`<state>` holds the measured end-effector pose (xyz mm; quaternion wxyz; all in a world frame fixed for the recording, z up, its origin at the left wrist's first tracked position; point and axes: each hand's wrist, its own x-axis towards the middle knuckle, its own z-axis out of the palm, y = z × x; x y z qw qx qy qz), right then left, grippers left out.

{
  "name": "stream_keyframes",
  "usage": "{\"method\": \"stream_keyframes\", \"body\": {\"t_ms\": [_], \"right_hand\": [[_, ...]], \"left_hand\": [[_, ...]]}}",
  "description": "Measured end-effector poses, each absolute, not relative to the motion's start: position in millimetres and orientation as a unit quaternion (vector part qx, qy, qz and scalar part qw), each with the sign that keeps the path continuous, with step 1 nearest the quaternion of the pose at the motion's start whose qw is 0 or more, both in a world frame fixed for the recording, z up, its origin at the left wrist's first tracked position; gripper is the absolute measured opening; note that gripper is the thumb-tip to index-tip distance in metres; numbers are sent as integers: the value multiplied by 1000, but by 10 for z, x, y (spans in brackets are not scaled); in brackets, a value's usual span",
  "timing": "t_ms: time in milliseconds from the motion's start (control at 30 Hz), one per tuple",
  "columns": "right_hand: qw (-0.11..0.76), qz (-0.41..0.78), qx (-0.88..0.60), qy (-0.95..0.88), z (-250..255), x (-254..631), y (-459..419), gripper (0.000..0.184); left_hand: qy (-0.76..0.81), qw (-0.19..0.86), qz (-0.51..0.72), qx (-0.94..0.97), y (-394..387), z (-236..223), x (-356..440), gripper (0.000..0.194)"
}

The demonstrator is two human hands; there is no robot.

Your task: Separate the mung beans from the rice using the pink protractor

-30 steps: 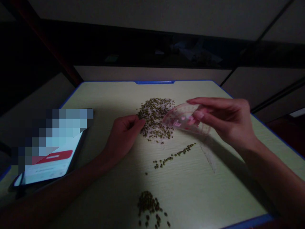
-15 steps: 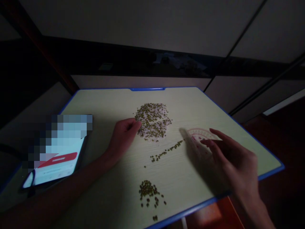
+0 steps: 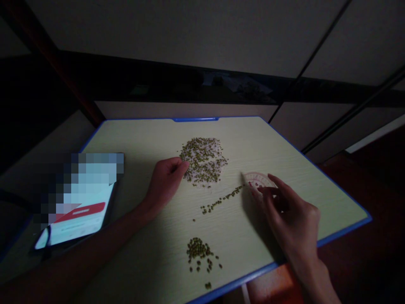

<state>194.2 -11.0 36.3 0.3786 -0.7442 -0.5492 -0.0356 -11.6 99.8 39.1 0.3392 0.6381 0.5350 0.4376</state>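
Note:
A heap of green mung beans (image 3: pixel 198 158) mixed with small white grains lies on the table. At the heap's left edge rests my left hand (image 3: pixel 167 175), thumb pressed against curled fingers; whatever they may pinch is too small to make out. My right hand (image 3: pixel 291 211) grips a clear protractor (image 3: pixel 256 179) with red markings between thumb and fingers, low over the table. A thin line of mung beans (image 3: pixel 223 199) runs diagonally to the protractor's left edge. Closer to me sits a smaller pile of mung beans (image 3: pixel 198 249), several strewn loosely around it.
A lit tablet or phone (image 3: pixel 79 211), partly blurred out, lies at the left with a dark cable over its corner. The pale table (image 3: pixel 142 139) has a blue rim. Beyond its far side stand light cabinet panels (image 3: pixel 190 33).
My right hand has moved left and its fingers have come closer together, with the protractor shifting slightly left too. My left hand has stayed at the heap.

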Motion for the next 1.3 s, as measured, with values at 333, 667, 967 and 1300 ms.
{"method": "stream_keyframes", "body": {"t_ms": [333,667,967,1300], "right_hand": [[366,-59,-731,-573,351,1921,-70,34],[388,0,-727,-567,342,1923,-62,34],[415,51,-722,-552,335,1945,-83,34],[406,80,-715,-564,363,1962,-31,33]], "left_hand": [[538,348,435,632,984,408,-115,34],[544,347,432,630,980,411,-112,34],[537,349,434,634,995,391,-125,34],[536,352,436,632,1007,381,-120,34]]}}
